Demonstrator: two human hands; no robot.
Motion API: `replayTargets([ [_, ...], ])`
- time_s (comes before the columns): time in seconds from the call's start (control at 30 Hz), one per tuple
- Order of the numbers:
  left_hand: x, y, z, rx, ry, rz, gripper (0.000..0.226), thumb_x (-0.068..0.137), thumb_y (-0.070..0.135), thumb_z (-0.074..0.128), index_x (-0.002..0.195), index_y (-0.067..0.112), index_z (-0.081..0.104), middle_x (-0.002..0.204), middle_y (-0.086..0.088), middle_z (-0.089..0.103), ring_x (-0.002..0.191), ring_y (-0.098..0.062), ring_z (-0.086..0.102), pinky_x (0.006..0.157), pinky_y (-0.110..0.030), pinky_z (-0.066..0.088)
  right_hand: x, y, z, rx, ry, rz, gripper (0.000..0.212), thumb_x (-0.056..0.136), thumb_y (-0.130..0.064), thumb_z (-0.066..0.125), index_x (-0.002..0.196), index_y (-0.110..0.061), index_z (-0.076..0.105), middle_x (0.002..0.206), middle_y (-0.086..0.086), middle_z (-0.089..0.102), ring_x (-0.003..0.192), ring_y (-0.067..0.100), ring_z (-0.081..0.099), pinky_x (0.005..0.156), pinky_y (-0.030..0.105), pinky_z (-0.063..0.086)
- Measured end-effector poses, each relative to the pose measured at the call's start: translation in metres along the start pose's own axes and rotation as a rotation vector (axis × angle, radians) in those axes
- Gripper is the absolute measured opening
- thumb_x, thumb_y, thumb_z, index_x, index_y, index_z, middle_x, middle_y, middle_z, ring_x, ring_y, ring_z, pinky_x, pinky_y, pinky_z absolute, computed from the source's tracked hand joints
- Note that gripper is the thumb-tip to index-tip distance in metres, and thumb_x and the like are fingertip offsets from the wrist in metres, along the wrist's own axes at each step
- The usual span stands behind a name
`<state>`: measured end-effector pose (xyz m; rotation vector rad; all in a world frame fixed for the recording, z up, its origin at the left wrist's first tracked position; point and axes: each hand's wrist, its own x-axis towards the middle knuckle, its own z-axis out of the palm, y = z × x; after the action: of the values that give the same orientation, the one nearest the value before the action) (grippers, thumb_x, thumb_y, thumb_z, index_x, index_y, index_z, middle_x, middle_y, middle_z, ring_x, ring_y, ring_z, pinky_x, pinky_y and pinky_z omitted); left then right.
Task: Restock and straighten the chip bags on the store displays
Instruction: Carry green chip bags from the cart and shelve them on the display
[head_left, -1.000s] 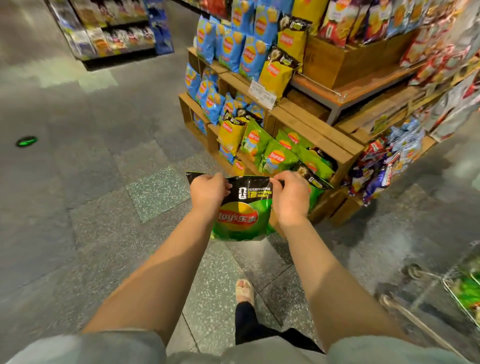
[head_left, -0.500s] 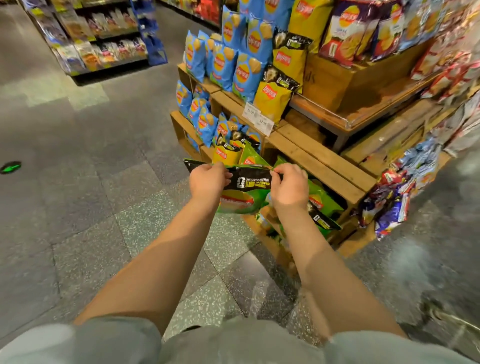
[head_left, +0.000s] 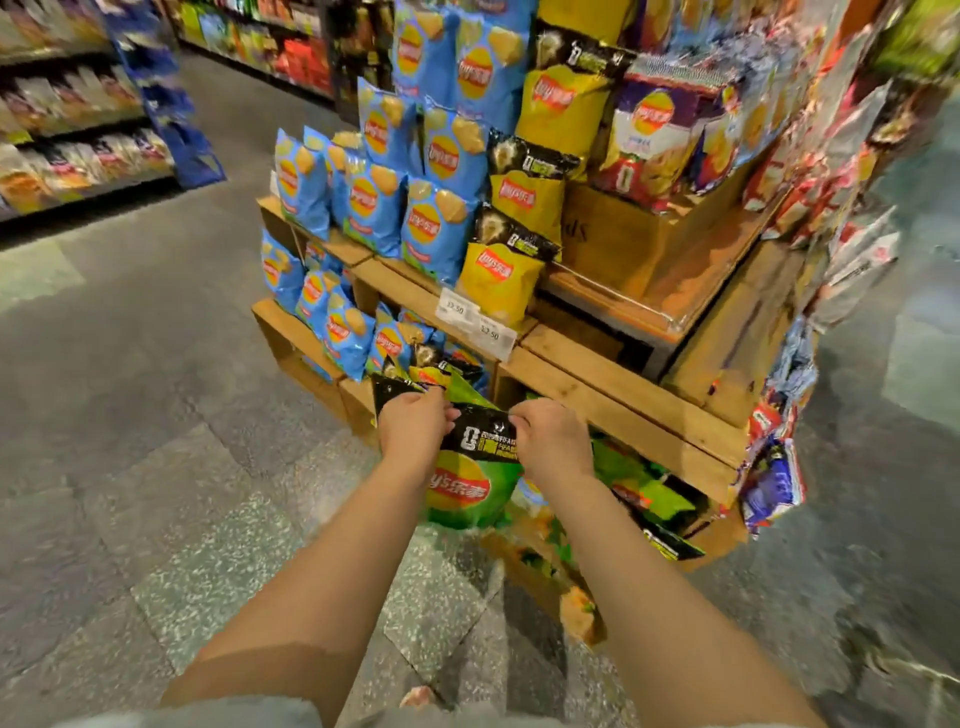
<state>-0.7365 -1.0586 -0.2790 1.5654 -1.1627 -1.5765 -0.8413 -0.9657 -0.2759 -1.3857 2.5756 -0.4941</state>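
Green chip bag (head_left: 475, 486) held out in front by its black top strip, just in front of the lowest tier of the wooden display (head_left: 623, 410). Left hand (head_left: 413, 428) and right hand (head_left: 553, 441) both curled, pinching that strip at either end; 2 forearms extended, near parallel. Vs 0.5 s ago: same 2-hand pinch, bag hangs lower and closer to the green bags (head_left: 649, 499) on the bottom shelf. Blue bags (head_left: 431, 234) stacked above.
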Motion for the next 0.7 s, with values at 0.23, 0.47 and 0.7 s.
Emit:
replayTargets([
  [0.23, 0.069, 0.045, 0.057, 0.106, -0.245, 0.039, 0.026, 0.086, 0.013, 0.048, 0.063, 0.009, 0.061, 0.063, 0.000, 0.065, 0.055, -0.011, 0.053, 0.059, -0.025, 0.041, 0.067, 0.010, -0.018, -0.025, 0.160, 0.164, 0.029, 0.100, -0.020, 0.041, 0.116, -0.016, 0.066, 0.112, 0.002, 0.064, 0.107, 0.023, 0.054, 0.088, 0.034, 0.040],
  [0.47, 0.115, 0.084, 0.150, 0.159, -0.424, 0.036, 0.023, 0.086, 0.011, 0.048, 0.068, 0.009, 0.061, 0.060, 0.002, 0.064, 0.051, -0.010, 0.050, 0.058, -0.025, 0.039, 0.147, 0.067, -0.031, -0.002, 0.505, 0.205, 0.014, 0.084, -0.005, 0.061, 0.085, -0.008, 0.075, 0.081, 0.009, 0.070, 0.078, 0.034, 0.065, 0.077, 0.043, 0.048],
  [0.7, 0.138, 0.110, 0.222, 0.221, -0.455, 0.080, 0.025, 0.090, 0.014, 0.052, 0.068, 0.009, 0.062, 0.060, 0.001, 0.065, 0.057, -0.012, 0.056, 0.064, -0.025, 0.048, 0.193, 0.109, -0.049, 0.075, 0.538, 0.302, 0.016, 0.090, -0.010, 0.058, 0.094, -0.012, 0.073, 0.094, 0.003, 0.070, 0.097, 0.026, 0.060, 0.097, 0.041, 0.034],
])
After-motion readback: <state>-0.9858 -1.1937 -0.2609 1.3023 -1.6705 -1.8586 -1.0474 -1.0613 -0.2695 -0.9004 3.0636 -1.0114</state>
